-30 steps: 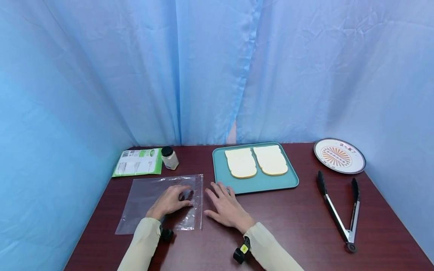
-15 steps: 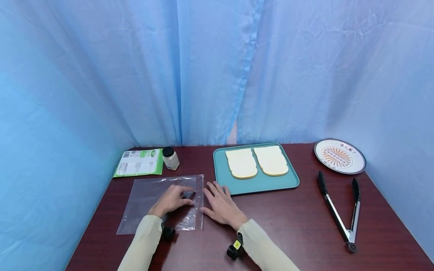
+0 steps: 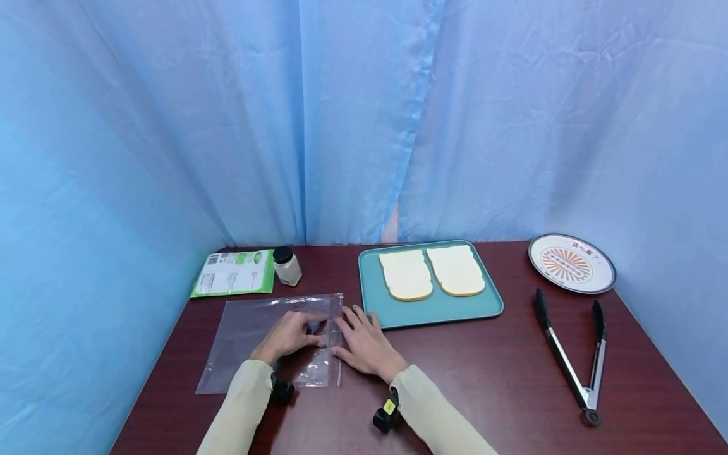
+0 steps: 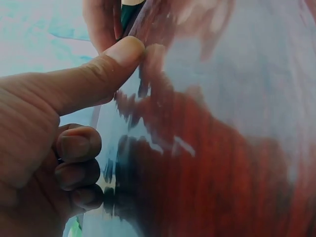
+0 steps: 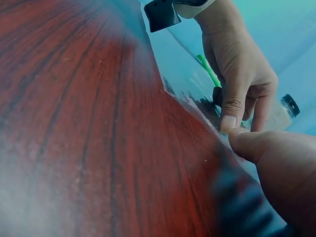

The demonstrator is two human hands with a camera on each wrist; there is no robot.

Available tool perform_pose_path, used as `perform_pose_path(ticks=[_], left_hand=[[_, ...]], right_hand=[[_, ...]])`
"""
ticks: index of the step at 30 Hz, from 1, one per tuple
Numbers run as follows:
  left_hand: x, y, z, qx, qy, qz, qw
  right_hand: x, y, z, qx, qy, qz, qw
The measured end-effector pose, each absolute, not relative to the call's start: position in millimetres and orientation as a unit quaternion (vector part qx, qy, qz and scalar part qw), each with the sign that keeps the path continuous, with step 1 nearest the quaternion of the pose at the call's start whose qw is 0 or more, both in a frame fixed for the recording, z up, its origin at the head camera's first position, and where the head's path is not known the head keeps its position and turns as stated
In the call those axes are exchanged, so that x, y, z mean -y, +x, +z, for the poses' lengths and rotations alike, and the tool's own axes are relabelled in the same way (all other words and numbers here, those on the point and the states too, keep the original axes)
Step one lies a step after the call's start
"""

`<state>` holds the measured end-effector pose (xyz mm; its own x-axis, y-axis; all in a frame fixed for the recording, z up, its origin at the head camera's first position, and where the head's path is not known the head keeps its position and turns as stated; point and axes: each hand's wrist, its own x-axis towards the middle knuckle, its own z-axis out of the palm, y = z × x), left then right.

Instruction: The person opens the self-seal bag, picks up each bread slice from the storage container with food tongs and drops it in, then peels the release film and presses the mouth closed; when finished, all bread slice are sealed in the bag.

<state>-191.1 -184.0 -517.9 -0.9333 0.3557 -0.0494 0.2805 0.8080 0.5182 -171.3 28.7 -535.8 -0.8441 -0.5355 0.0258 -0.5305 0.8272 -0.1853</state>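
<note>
A clear zip-top plastic bag (image 3: 239,338) lies flat on the left part of the dark red table, its open-edge strip facing right. On the bag near that strip, my left hand (image 3: 287,336) touches the film with thumb and index finger spread apart; its other fingers curl under, as the left wrist view shows on the hand (image 4: 54,111). My right hand (image 3: 366,346) lies at the bag's right edge, fingers extended and fingertips on the strip. In the right wrist view, my right thumb (image 5: 247,143) is close to the left thumb (image 5: 232,111); whether film is pinched cannot be told.
Behind the bag are a green-white packet (image 3: 234,273) and a black-lidded jar (image 3: 287,268). A teal tray (image 3: 443,309) bears two bread slices (image 3: 406,273). On the right are a round plate (image 3: 600,268) and spread tongs (image 3: 569,366). Blue curtains (image 3: 352,126) surround the table (image 3: 472,373).
My right hand has moved left from beside the bag onto its edge strip, closer to the left hand. The left hand and the bag have stayed nearly in place.
</note>
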Motion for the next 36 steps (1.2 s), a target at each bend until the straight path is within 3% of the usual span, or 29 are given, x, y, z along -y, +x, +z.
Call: perform_pose_path(ticks=[9, 19, 36], left_hand=[[184.0, -191.2, -522.6, -0.948, 0.167, 0.263, 0.068], [187.4, -190.6, -529.7, -0.947, 0.203, 0.251, 0.005], [188.0, -185.4, -527.7, -0.945, 0.184, 0.269, 0.012]], right_hand=[[-27.3, -172.5, -537.8, -0.956, -0.281, -0.078, 0.013], [-28.1, -171.6, -538.1, -0.955, -0.287, -0.073, -0.002], [-28.4, -170.3, -536.5, -0.956, -0.285, -0.073, 0.009]])
